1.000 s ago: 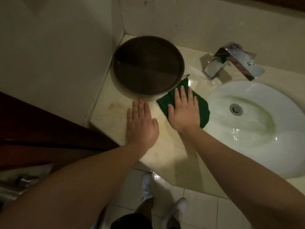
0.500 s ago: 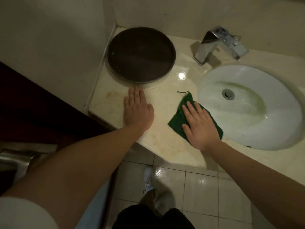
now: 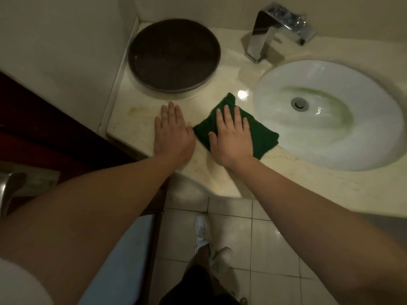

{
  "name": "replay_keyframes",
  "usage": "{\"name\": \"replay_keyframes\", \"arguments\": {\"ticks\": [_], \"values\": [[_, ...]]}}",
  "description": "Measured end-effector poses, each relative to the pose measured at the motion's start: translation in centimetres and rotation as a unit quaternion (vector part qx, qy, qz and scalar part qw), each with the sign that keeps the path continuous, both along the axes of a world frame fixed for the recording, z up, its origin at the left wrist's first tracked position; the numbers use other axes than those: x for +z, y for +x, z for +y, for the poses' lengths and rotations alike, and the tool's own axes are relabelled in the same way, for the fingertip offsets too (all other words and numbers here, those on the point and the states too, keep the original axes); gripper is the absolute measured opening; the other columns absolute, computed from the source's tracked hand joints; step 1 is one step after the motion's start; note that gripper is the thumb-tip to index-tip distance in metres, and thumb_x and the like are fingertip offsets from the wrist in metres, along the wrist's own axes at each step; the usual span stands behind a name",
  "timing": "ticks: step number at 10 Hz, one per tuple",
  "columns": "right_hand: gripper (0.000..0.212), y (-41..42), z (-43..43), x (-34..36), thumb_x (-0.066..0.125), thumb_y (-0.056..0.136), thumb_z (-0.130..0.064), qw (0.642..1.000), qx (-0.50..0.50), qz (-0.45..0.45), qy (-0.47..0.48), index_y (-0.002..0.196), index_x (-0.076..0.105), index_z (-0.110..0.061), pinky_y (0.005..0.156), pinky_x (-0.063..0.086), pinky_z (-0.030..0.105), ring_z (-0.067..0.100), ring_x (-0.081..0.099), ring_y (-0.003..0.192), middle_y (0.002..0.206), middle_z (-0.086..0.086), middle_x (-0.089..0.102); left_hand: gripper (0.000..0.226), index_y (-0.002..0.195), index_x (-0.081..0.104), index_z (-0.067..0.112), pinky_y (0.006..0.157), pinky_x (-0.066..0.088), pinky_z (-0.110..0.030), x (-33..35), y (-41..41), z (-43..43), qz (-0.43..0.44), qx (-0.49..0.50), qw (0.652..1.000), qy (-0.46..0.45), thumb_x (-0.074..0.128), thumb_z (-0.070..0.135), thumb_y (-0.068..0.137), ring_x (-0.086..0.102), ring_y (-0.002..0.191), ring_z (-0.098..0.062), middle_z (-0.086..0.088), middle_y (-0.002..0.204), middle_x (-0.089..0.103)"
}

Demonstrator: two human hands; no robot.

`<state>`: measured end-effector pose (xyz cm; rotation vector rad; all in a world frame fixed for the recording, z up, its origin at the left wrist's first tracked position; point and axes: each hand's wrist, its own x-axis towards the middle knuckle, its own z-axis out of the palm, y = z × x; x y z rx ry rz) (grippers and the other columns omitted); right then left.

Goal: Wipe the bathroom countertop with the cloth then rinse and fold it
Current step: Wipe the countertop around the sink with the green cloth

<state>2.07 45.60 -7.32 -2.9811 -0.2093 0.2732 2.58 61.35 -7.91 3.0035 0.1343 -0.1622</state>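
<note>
A dark green cloth (image 3: 263, 139) lies flat on the beige countertop (image 3: 222, 177), between the round tray and the basin. My right hand (image 3: 231, 135) presses flat on top of the cloth with fingers spread and covers its middle. My left hand (image 3: 172, 133) rests flat on the bare counter just left of the cloth, palm down, holding nothing. The counter surface looks wet and shiny near the cloth.
A round dark brown tray (image 3: 174, 55) sits in the back left corner against the wall. A white oval basin (image 3: 330, 115) with a drain lies to the right, and a chrome faucet (image 3: 277, 29) stands behind it. Below are floor tiles and my white shoes (image 3: 203, 234).
My right hand slid the cloth from beside the tray toward the counter's front edge, then back left toward my left hand. The left hand stayed flat on the counter.
</note>
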Motion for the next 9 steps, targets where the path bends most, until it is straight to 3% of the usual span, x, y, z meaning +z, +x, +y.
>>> {"name": "replay_keyframes", "arguments": {"ticks": [4, 5, 6, 7, 8, 9], "values": [[0.066, -8.6, -4.5, 0.6, 0.025, 0.097, -0.055, 0.973, 0.227, 0.029, -0.029, 0.156, 0.01, -0.03, 0.122, 0.001, 0.048, 0.026, -0.008, 0.151, 0.164, 0.002, 0.003, 0.066, 0.153, 0.006, 0.002, 0.122, 0.005, -0.046, 0.4, -0.1, 0.0, 0.005, -0.006, 1.0, -0.003, 0.023, 0.033, 0.097, 0.001, 0.15, -0.03, -0.015, 0.163, 0.003], [0.066, -9.6, -10.3, 1.0, 0.021, 0.097, -0.055, 0.982, 0.175, 0.036, -0.057, 0.155, -0.001, -0.033, 0.121, 0.006, 0.052, 0.025, -0.011, 0.15, 0.164, 0.002, -0.003, 0.066, 0.153, 0.005, 0.002, 0.122, 0.006, -0.046, 0.6, -0.2, 0.0, 0.009, -0.006, 1.0, 0.003, 0.02, 0.034, 0.097, 0.001, 0.15, -0.03, -0.015, 0.163, 0.003], [0.066, -9.6, -13.6, 1.0, 0.017, 0.097, -0.052, 0.997, 0.02, 0.031, -0.063, 0.156, 0.003, -0.027, 0.121, 0.009, 0.052, 0.029, -0.001, 0.151, 0.165, 0.007, 0.004, 0.066, 0.153, 0.004, 0.002, 0.122, 0.005, -0.046, 0.6, -0.4, -0.1, 0.014, -0.001, 1.0, 0.005, 0.019, 0.035, 0.098, -0.001, 0.15, -0.029, -0.014, 0.163, 0.001], [0.069, -10.0, -10.3, 0.5, 0.018, 0.095, -0.048, 0.99, -0.128, 0.009, -0.063, 0.156, 0.007, -0.017, 0.12, 0.012, 0.055, 0.035, 0.006, 0.15, 0.163, 0.014, 0.009, 0.066, 0.153, 0.005, 0.001, 0.122, 0.006, -0.045, 1.2, -1.1, -0.5, 0.007, 0.001, 1.0, -0.015, 0.018, 0.036, 0.098, 0.0, 0.15, -0.029, -0.015, 0.163, 0.003], [0.072, -9.4, -3.3, 0.6, 0.023, 0.095, -0.05, 0.985, -0.17, 0.01, -0.042, 0.156, 0.006, -0.016, 0.119, 0.01, 0.055, 0.036, 0.003, 0.15, 0.163, 0.015, 0.006, 0.066, 0.153, 0.004, 0.002, 0.122, 0.004, -0.043, 1.2, -2.4, -2.5, -0.004, -0.036, 0.999, -0.031, 0.023, 0.034, 0.098, -0.001, 0.15, -0.028, -0.013, 0.163, 0.002], [0.069, -9.2, 0.8, 0.6, 0.027, 0.096, -0.047, 0.992, -0.123, 0.005, -0.008, 0.156, 0.006, -0.018, 0.12, 0.005, 0.052, 0.032, -0.001, 0.15, 0.164, 0.011, 0.004, 0.067, 0.153, 0.003, 0.002, 0.122, 0.002, -0.043, 0.3, -3.2, -4.9, 0.02, -0.032, 0.998, -0.054, 0.026, 0.031, 0.098, -0.002, 0.15, -0.028, -0.013, 0.163, 0.0]]}}
